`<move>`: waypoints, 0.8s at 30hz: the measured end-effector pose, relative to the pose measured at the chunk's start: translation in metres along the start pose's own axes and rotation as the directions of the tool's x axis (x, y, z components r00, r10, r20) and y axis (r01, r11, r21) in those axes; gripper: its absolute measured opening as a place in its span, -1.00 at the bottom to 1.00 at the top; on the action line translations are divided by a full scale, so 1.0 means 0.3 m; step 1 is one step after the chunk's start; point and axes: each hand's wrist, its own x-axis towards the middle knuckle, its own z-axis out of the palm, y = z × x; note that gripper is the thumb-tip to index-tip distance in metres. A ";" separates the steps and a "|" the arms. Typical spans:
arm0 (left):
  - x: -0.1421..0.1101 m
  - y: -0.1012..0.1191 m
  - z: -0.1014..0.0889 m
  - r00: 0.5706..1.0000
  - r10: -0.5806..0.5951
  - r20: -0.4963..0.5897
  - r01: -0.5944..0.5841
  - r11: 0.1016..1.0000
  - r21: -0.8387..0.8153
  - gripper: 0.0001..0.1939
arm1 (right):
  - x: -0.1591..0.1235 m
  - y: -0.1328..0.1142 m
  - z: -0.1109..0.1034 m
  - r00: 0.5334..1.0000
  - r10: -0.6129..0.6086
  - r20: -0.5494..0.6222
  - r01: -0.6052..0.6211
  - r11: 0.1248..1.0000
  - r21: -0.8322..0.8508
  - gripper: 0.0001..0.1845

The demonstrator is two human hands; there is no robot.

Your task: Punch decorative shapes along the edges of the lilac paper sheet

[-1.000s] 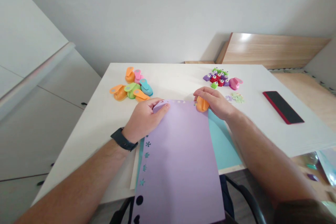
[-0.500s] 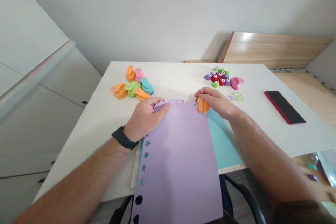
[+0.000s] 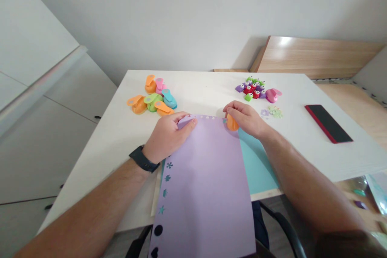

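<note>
A purple sheet of paper slants over the table's front edge, with punched shapes along its left and top edges. My left hand pinches its top left corner, thumb on the upper face. At the top right corner, my right hand is closed around an orange craft punch, thumb on top and fingers partly hidden behind. The punch sits on the sheet's top edge, beside a small punched hole. Beneath lies a turquoise sheet.
Several craft punches are grouped at the back left of the white table. Small punches, a pink punch and paper cut-outs lie at the back right. A dark phone-like slab with a red edge rests farther right.
The orange punch has shifted slightly left and its lever looks pressed down under my right thumb. The purple sheet's lower end has moved slightly left. My left hand keeps its hold.
</note>
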 end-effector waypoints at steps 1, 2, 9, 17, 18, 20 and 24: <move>0.000 0.001 0.000 1.000 -0.002 0.002 0.002 1.000 0.001 -0.70 | 0.001 0.002 0.001 1.000 -0.005 -0.005 0.005 1.000 -0.011 -0.75; 0.000 0.002 0.000 1.000 -0.004 0.003 0.004 1.000 0.001 -0.70 | 0.001 0.003 0.001 1.000 -0.011 -0.011 0.011 1.000 -0.021 -0.73; -0.002 0.001 0.003 1.000 -0.011 -0.010 0.010 1.000 -0.021 -0.72 | -0.002 -0.001 -0.003 0.994 -0.093 -0.065 0.080 0.981 -0.176 -0.67; -0.001 0.005 -0.001 1.000 -0.005 -0.003 0.005 1.000 -0.017 -0.71 | -0.006 -0.005 0.005 0.990 -0.124 -0.070 0.109 0.976 -0.187 -0.64; -0.001 0.005 -0.001 1.000 -0.007 -0.003 0.007 1.000 -0.017 -0.71 | -0.006 -0.005 0.006 0.990 -0.122 -0.071 0.106 0.975 -0.194 -0.64; -0.001 0.004 0.000 1.000 -0.010 -0.001 0.010 1.000 -0.018 -0.71 | -0.006 -0.006 0.008 0.990 -0.119 -0.077 0.101 0.973 -0.206 -0.63; -0.002 0.002 0.001 1.000 -0.013 -0.005 0.013 1.000 -0.019 -0.71 | -0.005 -0.007 0.012 0.990 -0.109 -0.094 0.088 0.975 -0.204 -0.63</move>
